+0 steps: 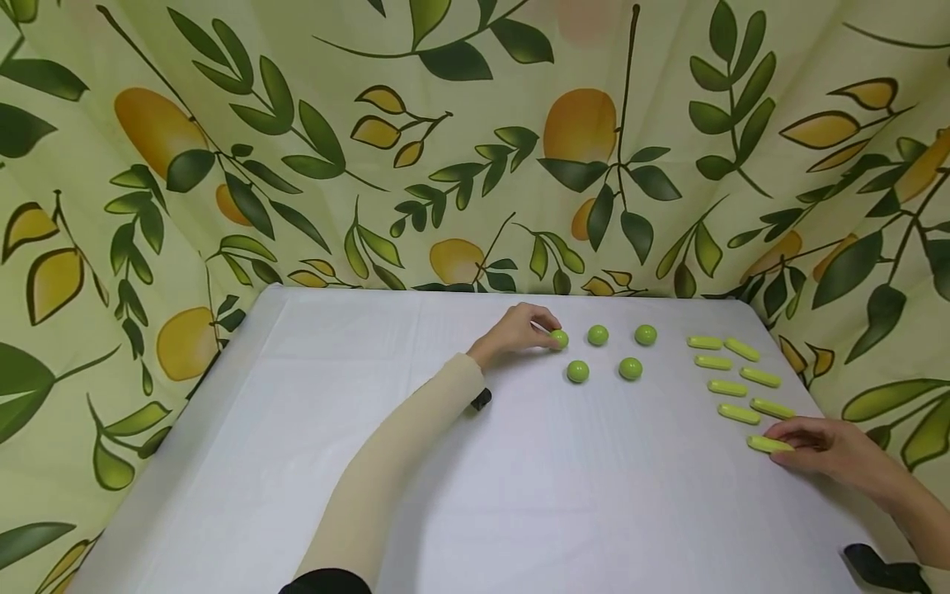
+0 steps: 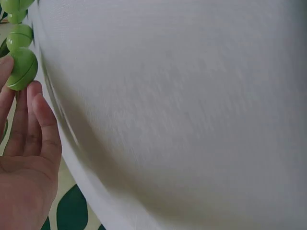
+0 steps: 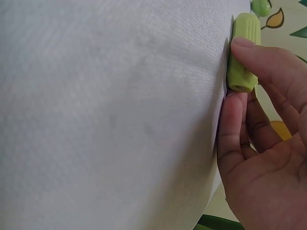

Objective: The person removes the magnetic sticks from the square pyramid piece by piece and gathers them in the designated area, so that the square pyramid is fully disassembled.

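Over the far middle of the table, my left hand (image 1: pixel 525 327) pinches a glossy green ball (image 1: pixel 560 339) between thumb and fingers. The left wrist view shows a thin seam around this held ball (image 2: pixel 23 68), with more balls behind it. To its right several like balls (image 1: pixel 630 369) lie in two loose rows. At the right side of the table, my right hand (image 1: pixel 831 450) grips a short yellow-green stick (image 1: pixel 768 445) by its near end. Close up, the stick (image 3: pixel 243 52) has lengthwise ribs. Several matching sticks (image 1: pixel 727 388) lie beyond it in two slanting columns.
A white cloth covers the table (image 1: pixel 297 412). Behind it and along both sides hangs a curtain (image 1: pixel 475 165) printed with leaves and fruit. Black wrist straps (image 1: pixel 326 581) show on the arms. The right hand works near the table's right edge.
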Action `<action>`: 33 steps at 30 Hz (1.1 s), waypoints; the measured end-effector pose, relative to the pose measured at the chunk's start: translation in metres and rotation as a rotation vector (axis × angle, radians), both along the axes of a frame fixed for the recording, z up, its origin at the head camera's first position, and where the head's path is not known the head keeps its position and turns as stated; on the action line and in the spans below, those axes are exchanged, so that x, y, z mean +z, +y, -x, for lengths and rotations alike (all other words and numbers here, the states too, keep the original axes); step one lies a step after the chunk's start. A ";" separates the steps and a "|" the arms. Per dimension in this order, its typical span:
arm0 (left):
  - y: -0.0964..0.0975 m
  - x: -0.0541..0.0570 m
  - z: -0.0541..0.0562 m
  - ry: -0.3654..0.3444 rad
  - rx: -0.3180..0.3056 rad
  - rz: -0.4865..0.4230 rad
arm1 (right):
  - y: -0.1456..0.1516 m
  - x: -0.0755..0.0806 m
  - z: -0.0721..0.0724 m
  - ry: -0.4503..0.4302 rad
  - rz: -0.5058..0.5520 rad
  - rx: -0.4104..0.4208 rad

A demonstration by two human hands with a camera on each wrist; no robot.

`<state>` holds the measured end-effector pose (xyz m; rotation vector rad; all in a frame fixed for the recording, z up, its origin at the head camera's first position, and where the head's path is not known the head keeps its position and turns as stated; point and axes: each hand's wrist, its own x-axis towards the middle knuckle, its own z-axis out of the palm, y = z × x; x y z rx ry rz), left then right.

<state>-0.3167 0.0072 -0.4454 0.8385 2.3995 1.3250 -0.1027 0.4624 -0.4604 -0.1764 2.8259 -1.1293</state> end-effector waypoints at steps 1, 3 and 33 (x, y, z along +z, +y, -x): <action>0.002 -0.001 0.000 0.003 0.005 0.008 | 0.000 0.000 -0.001 0.000 0.001 0.007; 0.006 -0.002 0.001 0.006 0.013 0.017 | 0.000 0.000 -0.001 0.005 0.009 0.014; -0.118 0.031 -0.048 0.042 -0.115 0.029 | -0.001 0.021 -0.003 0.070 -0.025 0.006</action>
